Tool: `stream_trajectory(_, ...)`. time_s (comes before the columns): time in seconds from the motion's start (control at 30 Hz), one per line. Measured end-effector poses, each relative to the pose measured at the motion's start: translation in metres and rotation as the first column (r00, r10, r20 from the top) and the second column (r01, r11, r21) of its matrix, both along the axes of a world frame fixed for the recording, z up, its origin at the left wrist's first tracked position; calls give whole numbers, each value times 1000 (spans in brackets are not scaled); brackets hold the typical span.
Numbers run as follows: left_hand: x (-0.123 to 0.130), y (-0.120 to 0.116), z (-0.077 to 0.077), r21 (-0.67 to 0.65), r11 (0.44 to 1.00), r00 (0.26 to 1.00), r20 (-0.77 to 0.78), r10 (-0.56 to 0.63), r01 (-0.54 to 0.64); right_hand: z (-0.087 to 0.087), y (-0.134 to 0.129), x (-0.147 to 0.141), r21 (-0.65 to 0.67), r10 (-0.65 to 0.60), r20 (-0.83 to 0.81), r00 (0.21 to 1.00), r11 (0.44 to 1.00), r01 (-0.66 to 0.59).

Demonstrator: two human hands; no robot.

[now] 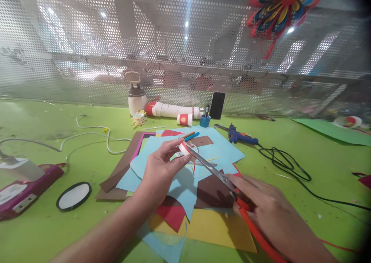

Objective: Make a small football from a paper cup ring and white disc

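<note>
My left hand (162, 164) pinches a small white paper ring (183, 149) with a red edge between thumb and fingers, above the middle of the paper pile. Orange-handled scissors (214, 171) are in my right hand (266, 203), their blades reaching left to the ring. Whether the blades are parted is hard to tell. Beneath both hands lie light blue sheets (228, 145), brown sheets (213, 191), a red piece (174, 214) and a yellow sheet (220, 228). Two markers (191, 136) rest on the pile just beyond the ring.
A blue glue gun (242, 136) with a black cord lies at right. Behind the pile are a paper cup (184, 119), a white tube (171, 110), a spray bottle (136, 100), a pen pot (205, 120) and a phone (217, 105). A purple power strip (34, 187) sits left.
</note>
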State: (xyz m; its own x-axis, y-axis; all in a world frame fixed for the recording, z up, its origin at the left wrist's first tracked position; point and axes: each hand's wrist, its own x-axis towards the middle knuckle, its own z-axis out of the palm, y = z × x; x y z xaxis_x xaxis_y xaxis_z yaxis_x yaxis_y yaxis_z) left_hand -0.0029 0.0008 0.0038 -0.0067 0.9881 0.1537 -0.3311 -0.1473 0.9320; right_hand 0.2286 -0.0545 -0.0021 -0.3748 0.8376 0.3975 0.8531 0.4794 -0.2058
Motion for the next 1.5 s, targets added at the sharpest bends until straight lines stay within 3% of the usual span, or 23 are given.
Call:
stream_trajectory(0.2,-2,2,-4,-28,999,999,-37,30,-32,-3,-1,2,-4,-3,29,1000,1000,3)
stream_trajectory(0.33,-4,3,-6,-71,996,998,-2,-61,60,-2,2,2,-58,-36,-27,999,998,34)
stream_trajectory(0.47,-7,5,-4,-105,979,975,152,-160,176,2,8,4,-121,-136,-101,986,985,123)
stream_trajectory(0.7,-9,9,0,-124,970,938,305,-165,211,9,17,4,-230,-295,-91,951,936,268)
stream_trajectory(1.1,-15,14,6,-139,937,831,517,-207,319,18,27,27,-241,-373,86,924,892,383)
stream_trajectory(1.27,-17,16,9,-169,945,842,516,-157,280,17,42,39,-244,-403,192,895,863,442)
stream_trajectory(1.5,-18,16,11,-173,948,869,469,-159,267,2,54,56,-247,-381,310,871,852,461)
